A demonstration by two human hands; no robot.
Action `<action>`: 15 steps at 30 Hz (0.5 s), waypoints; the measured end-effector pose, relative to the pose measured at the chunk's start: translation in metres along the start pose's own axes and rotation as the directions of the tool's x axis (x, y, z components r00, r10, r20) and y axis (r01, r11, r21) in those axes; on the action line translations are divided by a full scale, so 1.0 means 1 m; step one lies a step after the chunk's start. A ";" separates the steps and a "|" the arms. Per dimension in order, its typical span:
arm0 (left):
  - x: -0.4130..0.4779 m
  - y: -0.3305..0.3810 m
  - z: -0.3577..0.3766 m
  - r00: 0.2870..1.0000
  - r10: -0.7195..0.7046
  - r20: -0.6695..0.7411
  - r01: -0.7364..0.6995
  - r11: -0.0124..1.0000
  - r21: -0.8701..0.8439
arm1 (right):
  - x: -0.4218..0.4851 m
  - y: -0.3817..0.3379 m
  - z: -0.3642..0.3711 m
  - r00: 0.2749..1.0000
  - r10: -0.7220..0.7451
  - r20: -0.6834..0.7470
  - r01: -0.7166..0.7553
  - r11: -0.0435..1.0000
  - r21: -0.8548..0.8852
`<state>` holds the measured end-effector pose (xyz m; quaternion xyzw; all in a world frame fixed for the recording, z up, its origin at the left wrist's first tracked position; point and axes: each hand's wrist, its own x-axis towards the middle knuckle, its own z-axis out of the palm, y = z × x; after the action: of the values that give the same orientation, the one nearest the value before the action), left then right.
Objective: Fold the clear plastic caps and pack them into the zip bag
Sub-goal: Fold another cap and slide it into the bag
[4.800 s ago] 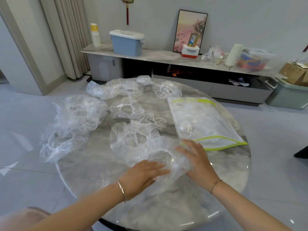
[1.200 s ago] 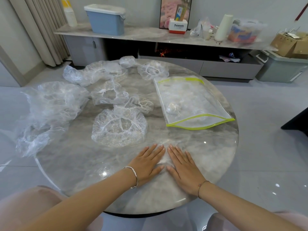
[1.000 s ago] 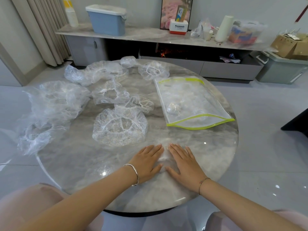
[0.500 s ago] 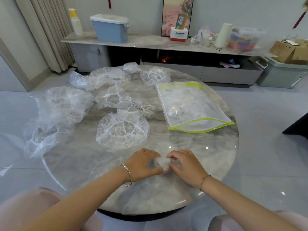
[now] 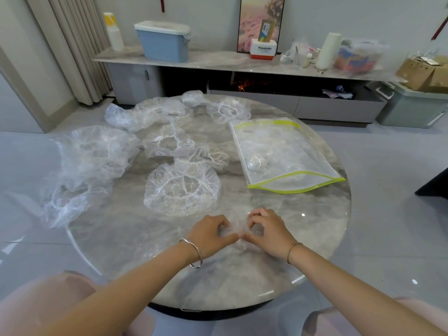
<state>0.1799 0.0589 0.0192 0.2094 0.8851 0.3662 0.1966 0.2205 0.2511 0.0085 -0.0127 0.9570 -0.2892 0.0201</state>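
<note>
Your left hand [image 5: 208, 235] and right hand [image 5: 269, 232] curl thumb to thumb at 6 o'clock on the bench [image 5: 121, 234], both pinching the folded cap [image 5: 236, 230] small, likely so it cannot spring open. The zip bag [image 5: 286, 154] lies at 2 o'clock; loose caps [image 5: 181, 190] wait from 9 to 12.

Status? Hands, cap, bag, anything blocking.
Left hand and right hand both pinch the folded cap on the table. Zip bag flat at right, mouth toward hands, small bundle inside. Loose cap just ahead, not between hands and bag.
</note>
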 end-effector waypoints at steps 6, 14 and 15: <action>0.001 -0.009 -0.003 0.977 -0.014 -0.212 0.040 0.992 0.118 | 0.002 -0.007 -0.005 0.988 0.068 0.140 -0.103 0.958 0.269; -0.001 0.021 -0.009 0.759 0.567 -0.319 -0.432 0.806 0.405 | 0.001 -0.023 -0.026 0.960 0.258 0.104 -0.240 0.580 0.778; -0.001 0.022 -0.006 0.814 0.493 -0.309 -0.392 0.857 0.334 | 0.000 -0.024 -0.029 0.962 0.240 0.127 -0.242 0.544 0.803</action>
<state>0.1830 0.0691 0.0392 0.3588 0.8716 0.3187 -0.1004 0.2199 0.2478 0.0461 0.1291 0.7103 -0.6890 0.0642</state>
